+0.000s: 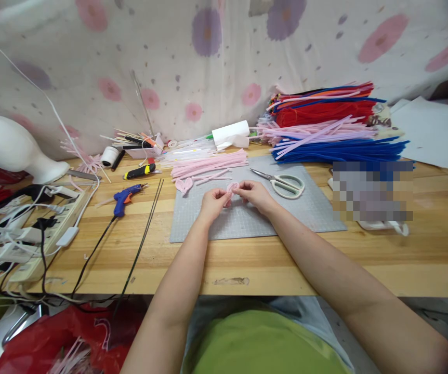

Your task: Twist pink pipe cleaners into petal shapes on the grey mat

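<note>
Both hands meet over the grey cutting mat point(247, 226), pinching a small looped piece of pink pipe cleaner point(231, 189) between them. My left hand point(213, 204) grips its left and lower side with thumb and forefinger. From the right, my right hand point(255, 195) closes its fingertips on the upper side. Part of the loop is hidden behind the fingers. A finished-looking pink looped shape point(184, 186) lies at the mat's upper left. Beside it, pink pipe cleaners point(210, 165) are laid in a row. White-handled scissors point(286, 185) rest on the mat, right of my right hand.
Blue pipe cleaners point(341, 150) and red ones point(321, 112) are piled at the back right. A blue glue gun point(122, 200) lies left, near thin dark rods point(145, 234) and a yellow-black cutter point(140, 172). A power strip point(58, 228) with tangled cables fills the left edge.
</note>
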`<state>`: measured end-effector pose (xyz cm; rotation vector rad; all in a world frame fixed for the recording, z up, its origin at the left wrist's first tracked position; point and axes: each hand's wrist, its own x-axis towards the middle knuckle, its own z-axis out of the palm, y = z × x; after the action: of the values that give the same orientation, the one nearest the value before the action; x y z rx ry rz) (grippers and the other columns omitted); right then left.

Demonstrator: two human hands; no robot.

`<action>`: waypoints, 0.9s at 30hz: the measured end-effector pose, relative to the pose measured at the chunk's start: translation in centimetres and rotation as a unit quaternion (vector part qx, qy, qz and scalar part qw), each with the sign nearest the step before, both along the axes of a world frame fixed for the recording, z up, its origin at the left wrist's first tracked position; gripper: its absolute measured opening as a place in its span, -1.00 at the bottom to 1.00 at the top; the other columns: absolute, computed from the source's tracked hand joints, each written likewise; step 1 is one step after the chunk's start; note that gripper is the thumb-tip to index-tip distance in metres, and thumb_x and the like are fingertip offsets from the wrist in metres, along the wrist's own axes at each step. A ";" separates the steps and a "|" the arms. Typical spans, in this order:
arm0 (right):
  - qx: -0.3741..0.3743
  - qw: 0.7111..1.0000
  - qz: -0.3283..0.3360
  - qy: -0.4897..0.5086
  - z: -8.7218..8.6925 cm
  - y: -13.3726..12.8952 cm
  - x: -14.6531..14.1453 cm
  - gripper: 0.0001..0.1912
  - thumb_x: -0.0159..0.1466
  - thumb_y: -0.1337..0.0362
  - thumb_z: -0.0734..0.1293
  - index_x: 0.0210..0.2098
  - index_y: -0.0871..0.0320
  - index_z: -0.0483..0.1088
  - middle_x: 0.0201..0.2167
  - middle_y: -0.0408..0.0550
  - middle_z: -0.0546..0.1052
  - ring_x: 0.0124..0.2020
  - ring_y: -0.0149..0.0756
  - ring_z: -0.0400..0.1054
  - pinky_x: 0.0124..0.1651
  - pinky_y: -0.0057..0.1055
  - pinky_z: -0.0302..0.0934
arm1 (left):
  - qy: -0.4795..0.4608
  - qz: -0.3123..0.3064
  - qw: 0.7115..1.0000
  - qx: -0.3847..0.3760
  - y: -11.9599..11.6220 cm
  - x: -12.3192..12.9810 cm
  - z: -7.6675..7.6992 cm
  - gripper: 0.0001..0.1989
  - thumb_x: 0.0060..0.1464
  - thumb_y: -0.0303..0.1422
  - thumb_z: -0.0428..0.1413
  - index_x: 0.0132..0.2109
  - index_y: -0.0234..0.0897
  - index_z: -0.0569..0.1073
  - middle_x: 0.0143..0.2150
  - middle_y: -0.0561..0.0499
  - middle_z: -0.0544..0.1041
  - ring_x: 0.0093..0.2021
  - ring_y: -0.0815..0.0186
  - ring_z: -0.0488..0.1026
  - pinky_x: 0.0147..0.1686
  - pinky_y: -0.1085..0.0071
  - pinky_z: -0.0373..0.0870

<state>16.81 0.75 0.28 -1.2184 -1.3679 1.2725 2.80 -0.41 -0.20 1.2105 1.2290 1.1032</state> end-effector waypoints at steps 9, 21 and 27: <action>-0.010 1.000 -0.010 0.011 0.1 -0.2 -0.4 -0.71 -0.11 0.08 0.31 -0.57 0.19 0.24 -0.60 -0.20 0.30 -0.61 -0.53 0.10 -0.59 -0.54 0.04 | 0.008 -0.008 1.000 0.023 0.1 0.0 -0.5 -0.80 -0.24 -0.26 0.15 -0.54 -0.34 0.39 -0.65 0.08 0.41 -0.61 0.45 0.33 -0.55 0.50 0.22; 0.005 1.000 -0.014 0.014 -0.1 -0.2 -0.6 -0.73 -0.10 0.12 0.31 -0.57 0.17 0.19 -0.66 -0.27 0.24 -0.66 -0.55 0.06 -0.62 -0.54 0.01 | -0.004 0.055 0.997 0.057 0.4 0.0 -1.0 -0.79 -0.18 -0.24 0.13 -0.46 -0.33 0.41 -0.57 0.05 0.46 -0.54 0.42 0.39 -0.44 0.45 0.34; 0.018 1.000 -0.019 -0.015 -0.4 -0.2 -0.9 -0.74 -0.07 0.12 0.30 -0.57 0.17 0.19 -0.69 -0.27 0.23 -0.70 -0.55 0.06 -0.64 -0.53 -0.02 | -0.014 0.084 0.995 0.045 0.6 -0.1 -1.1 -0.77 -0.17 -0.22 0.12 -0.45 -0.32 0.37 -0.59 0.09 0.42 -0.56 0.46 0.36 -0.48 0.49 0.32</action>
<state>15.92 0.58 -0.13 -1.2378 -1.3773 1.2032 2.65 0.18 -1.26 1.1718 1.2887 1.3068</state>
